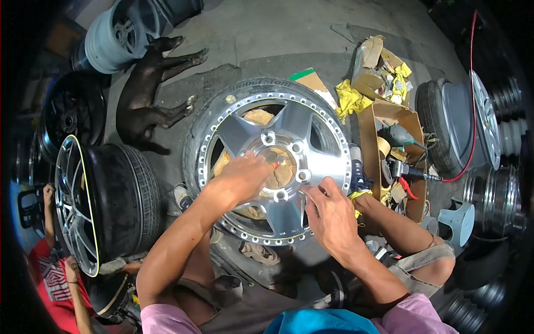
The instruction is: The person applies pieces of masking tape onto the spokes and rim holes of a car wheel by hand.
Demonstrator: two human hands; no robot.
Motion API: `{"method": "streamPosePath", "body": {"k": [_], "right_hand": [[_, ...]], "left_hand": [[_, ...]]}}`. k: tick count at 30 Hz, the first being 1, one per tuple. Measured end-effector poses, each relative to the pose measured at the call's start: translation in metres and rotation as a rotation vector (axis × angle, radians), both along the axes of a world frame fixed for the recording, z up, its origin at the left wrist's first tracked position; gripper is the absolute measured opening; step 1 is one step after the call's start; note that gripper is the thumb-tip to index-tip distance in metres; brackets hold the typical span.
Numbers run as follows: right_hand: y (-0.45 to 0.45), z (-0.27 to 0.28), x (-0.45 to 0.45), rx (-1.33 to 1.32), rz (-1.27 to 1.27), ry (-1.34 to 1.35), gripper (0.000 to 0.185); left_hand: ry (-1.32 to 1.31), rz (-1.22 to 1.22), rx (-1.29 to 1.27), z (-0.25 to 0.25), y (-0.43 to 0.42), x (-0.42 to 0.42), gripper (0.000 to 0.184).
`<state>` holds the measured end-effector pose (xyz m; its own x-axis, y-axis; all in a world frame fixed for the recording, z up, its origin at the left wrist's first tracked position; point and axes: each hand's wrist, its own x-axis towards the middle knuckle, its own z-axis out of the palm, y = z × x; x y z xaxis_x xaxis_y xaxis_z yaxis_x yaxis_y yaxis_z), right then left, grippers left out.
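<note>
A polished alloy wheel (pixel 328 164) with small bolts around its rim lies flat, face up, on a tyre (pixel 194 119) marked Bridgestone. My left hand (pixel 245 175) is closed at the hub, left of the centre hole. A small red tip shows by its fingers; the rest of what it grips is hidden. Over the lower right spoke, my right hand (pixel 335 217) has its fingers bent inward beside a lug hole. Whatever lies under those fingers is too covered to name. Brown paper (pixel 281 175) shows through the centre hole.
A dark dog (pixel 139 100) lies at the upper left. Cardboard boxes (pixel 414 119) at right hold power tools and yellow cloths (pixel 350 99). A red air hose (pixel 473 106) runs past them. Other wheels (pixel 139 195) stand around, and a person in red (pixel 53 278) is at lower left.
</note>
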<state>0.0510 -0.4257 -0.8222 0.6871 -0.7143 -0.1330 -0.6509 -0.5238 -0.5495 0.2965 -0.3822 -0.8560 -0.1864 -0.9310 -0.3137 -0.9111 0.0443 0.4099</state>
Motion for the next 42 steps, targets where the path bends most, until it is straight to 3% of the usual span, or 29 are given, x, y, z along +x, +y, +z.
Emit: {"method": "streamPosePath", "body": {"k": [1, 5, 11, 14, 16, 18, 21, 23, 24, 27, 31, 35, 37, 39, 41, 42], "right_hand": [[0.000, -0.002, -0.001, 0.003, 0.005, 0.004, 0.025], [0.000, -0.003, -0.004, 0.011, 0.006, 0.008, 0.025], [-0.006, -0.005, -0.006, 0.016, 0.013, 0.002, 0.027], [-0.008, -0.005, -0.007, 0.005, -0.007, -0.026, 0.027], [-0.010, -0.005, -0.009, -0.025, -0.022, -0.062, 0.027], [-0.014, -0.005, -0.011, -0.028, -0.038, -0.066, 0.027], [-0.021, -0.007, -0.011, -0.044, -0.049, -0.105, 0.025], [-0.025, -0.007, -0.010, -0.062, -0.050, -0.139, 0.024], [-0.027, -0.005, -0.010, -0.082, -0.042, -0.165, 0.023], [-0.029, 0.008, -0.012, -0.095, -0.044, -0.198, 0.022], [-0.026, 0.034, -0.021, -0.108, 0.013, -0.211, 0.021], [-0.020, 0.059, -0.039, -0.147, 0.053, -0.247, 0.020], [-0.017, 0.076, -0.049, -0.190, 0.117, -0.181, 0.019], [-0.010, 0.087, -0.062, -0.215, 0.136, -0.186, 0.017], [-0.007, 0.100, -0.075, -0.282, 0.182, -0.185, 0.015], [-0.001, 0.109, -0.081, -0.255, 0.159, -0.148, 0.012]], "left_hand": [[-0.017, 0.013, 0.129, 0.002, -0.001, -0.001, 0.011], [-0.042, 0.039, 0.103, -0.003, 0.006, -0.009, 0.012], [-0.173, -0.143, -0.274, -0.021, 0.018, -0.019, 0.015], [-0.165, -0.111, -0.378, -0.023, 0.006, -0.020, 0.020], [-0.329, -0.102, -0.405, -0.034, -0.007, -0.014, 0.025], [-0.445, 0.057, -0.494, -0.023, -0.027, 0.005, 0.023], [-0.361, 0.236, -0.582, 0.023, -0.047, 0.026, 0.023], [-0.030, 0.348, -0.665, 0.046, -0.048, 0.029, 0.029], [0.055, 0.378, -0.720, 0.057, -0.047, 0.027, 0.022], [0.195, 0.271, -0.714, 0.084, -0.034, 0.041, 0.013], [0.731, 0.349, -0.717, 0.155, -0.004, 0.037, 0.021], [1.019, 0.381, -0.747, 0.222, 0.027, 0.017, 0.036], [0.799, 0.494, -0.776, 0.248, 0.048, -0.010, 0.036], [0.773, 0.431, -0.817, 0.257, 0.068, -0.026, 0.031], [0.755, 0.586, -0.700, 0.276, 0.095, -0.060, 0.025], [0.775, 0.548, -0.681, 0.274, 0.105, -0.066, 0.026]]}}
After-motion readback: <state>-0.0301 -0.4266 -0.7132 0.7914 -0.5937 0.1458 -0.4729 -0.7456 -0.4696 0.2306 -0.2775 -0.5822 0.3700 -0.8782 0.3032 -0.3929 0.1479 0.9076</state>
